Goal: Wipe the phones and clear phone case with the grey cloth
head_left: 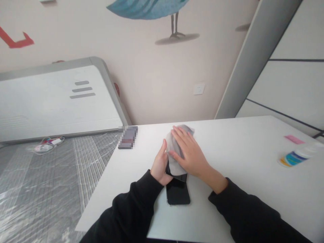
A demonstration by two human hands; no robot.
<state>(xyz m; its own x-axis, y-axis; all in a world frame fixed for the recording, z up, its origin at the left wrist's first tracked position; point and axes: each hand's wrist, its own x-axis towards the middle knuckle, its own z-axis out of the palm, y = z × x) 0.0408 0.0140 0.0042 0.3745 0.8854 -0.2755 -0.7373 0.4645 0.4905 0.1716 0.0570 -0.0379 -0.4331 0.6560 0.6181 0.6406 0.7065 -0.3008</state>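
Observation:
My left hand (pixel 160 167) is wrapped round the left side of a black phone (pixel 180 177), held just above the table. Most of that phone is hidden, with only its lower end showing. Over it lies a light grey cloth (pixel 174 165), pressed down by my right hand (pixel 188 152) with its fingers stretched along the cloth and the thumb apart. Beneath the held phone, a second dark phone (pixel 178 193) rests flat on the white table (pixel 136 199), its screen up and its upper end covered.
On the right stands a white bottle (pixel 295 158) with a blue and yellow label, and a pink slip (pixel 294 139) lies behind it. A blurred-out dark box (pixel 128 137) sits at the table's far left corner. Left of the table is a plastic-covered mattress (pixel 50 182) with a cable (pixel 49 145).

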